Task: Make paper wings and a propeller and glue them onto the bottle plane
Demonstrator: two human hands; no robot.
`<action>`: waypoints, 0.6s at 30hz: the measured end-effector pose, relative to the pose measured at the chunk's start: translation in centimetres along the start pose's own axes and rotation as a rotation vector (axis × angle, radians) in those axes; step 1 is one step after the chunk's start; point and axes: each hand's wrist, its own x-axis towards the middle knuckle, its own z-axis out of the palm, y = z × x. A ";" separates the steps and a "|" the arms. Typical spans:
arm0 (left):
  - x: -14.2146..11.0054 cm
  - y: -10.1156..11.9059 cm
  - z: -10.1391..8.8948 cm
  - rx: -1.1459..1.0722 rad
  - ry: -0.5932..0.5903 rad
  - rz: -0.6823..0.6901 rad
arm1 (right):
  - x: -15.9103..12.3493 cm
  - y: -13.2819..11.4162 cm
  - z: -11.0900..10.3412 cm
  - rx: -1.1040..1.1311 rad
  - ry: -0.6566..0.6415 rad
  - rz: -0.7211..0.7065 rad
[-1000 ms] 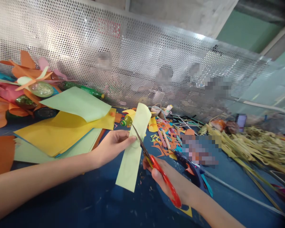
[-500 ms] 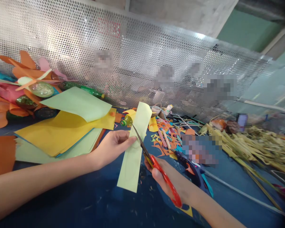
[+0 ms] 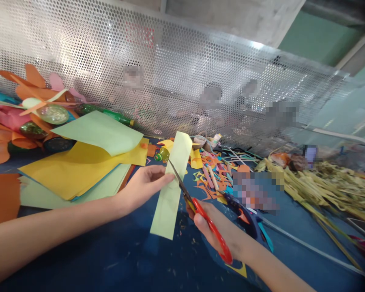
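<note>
A long pale green paper strip is pinched at its left edge by my left hand, thumb on top and the other fingers behind. The strip is raised above the dark blue table, slanting away from me. My right hand is closed around red-handled scissors. Their dark blades point up and left and lie across the strip close to my left thumb; I cannot tell whether they are cutting into it. My right fingers are partly hidden behind the handles.
Left, pale green and yellow sheets are stacked near bottles with paper petals. Colourful scraps, a dark blue glue gun and dried husks lie right. A perforated metal screen stands behind, people beyond it.
The near end of the paper strip has shifted slightly up and the strip tilts a little differently. Both hands and the scissors have barely moved.
</note>
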 end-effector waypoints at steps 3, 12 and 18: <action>0.3 -0.2 -0.2 -0.018 0.028 0.076 | 0.0 0.0 -0.2 -0.035 0.004 0.002; 0.5 -0.6 0.0 -0.115 -0.012 -0.039 | -0.5 -0.9 -0.7 -0.026 0.044 0.009; 0.4 -0.4 0.2 -0.124 -0.016 -0.038 | -0.7 -0.5 -1.0 0.062 -0.014 0.024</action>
